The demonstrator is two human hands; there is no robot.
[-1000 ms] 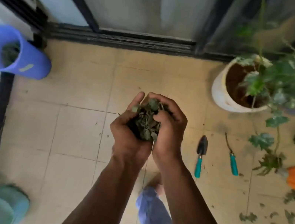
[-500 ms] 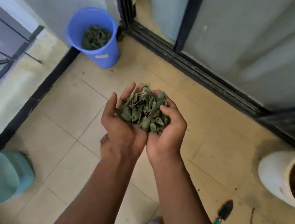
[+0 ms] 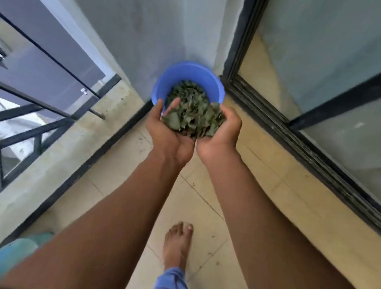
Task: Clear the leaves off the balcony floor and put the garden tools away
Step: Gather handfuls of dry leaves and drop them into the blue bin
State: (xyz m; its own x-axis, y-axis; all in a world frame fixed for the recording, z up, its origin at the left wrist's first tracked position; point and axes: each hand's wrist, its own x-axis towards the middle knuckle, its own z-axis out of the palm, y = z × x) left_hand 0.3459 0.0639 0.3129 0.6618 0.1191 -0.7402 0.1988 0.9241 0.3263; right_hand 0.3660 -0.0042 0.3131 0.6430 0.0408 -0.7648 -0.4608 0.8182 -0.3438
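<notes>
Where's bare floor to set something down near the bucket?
Bare tile between the door track and the black strip by the parapet, from the cupped hands back to the bare foot. Crowded at the corner: blue bucket with leaves fills it. Teal object takes the lower left.

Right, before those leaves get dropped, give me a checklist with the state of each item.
1. Leaves cupped in both hands, left hand and right hand: ok.
2. Hands reach the bucket: ok, they overlap its near rim.
3. Bucket upright, mouth open: ok.
4. Room in the bucket: cannot tell; it already holds leaves.
5. Leaves slipping between the palms: cannot tell.
6. Foot clear of the bucket: ok.
</notes>
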